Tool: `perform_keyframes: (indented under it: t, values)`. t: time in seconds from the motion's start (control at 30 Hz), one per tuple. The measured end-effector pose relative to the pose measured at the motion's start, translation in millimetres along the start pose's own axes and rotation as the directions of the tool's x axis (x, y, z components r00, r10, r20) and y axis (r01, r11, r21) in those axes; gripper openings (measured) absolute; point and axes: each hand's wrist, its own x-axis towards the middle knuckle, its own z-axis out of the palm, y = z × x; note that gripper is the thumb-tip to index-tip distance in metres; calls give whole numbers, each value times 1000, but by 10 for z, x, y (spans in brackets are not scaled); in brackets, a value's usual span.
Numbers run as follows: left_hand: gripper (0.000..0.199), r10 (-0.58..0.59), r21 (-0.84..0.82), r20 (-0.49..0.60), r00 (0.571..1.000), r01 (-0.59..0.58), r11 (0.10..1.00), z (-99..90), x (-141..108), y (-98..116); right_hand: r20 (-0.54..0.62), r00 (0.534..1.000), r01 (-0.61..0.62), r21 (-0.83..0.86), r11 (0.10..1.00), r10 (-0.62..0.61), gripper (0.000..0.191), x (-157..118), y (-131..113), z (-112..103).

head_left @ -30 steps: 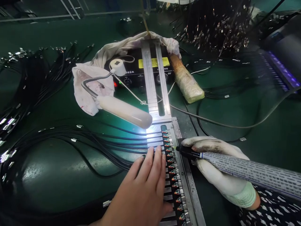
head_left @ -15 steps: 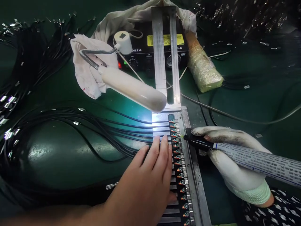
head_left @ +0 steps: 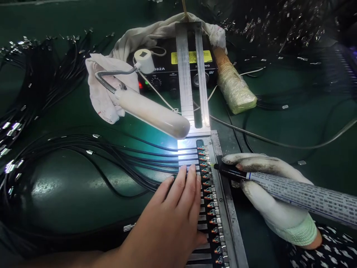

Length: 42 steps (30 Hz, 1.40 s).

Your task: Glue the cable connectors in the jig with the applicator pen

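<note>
Seemingly we steady cables [head_left: 147,183], left hand [head_left: 170,219] open on slotted fixture [head_left: 223,208]; right hand [head_left: 275,212], grip clamped on pen-shaped tool [head_left: 281,188], beside connectors [head_left: 212,204]. Next move likely needs fine aim.

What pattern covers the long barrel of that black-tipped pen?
The pale barrel has rows of small dark marks, clearest in the head view.

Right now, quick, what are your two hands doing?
Left hand: open, laid flat over the metal rack, fingers close together.
Right hand, gloved: closed, holding the black-tipped tool.
</note>
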Motion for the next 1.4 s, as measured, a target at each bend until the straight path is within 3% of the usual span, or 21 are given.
perform_keyframes:
  t: [0.8, 1.4]
  values:
    - [79, -2, 24, -37, 999, 2, 1000, -16, 12, -30, 25, 997, 66, 30, 997, -67, 22, 31, 16, -7]
    - [76, 29, 82, -7, 1000, -28, 996, -12, -11, -42, -18, 999, 41, 6, 999, -41, 21, 67, 14, 32]
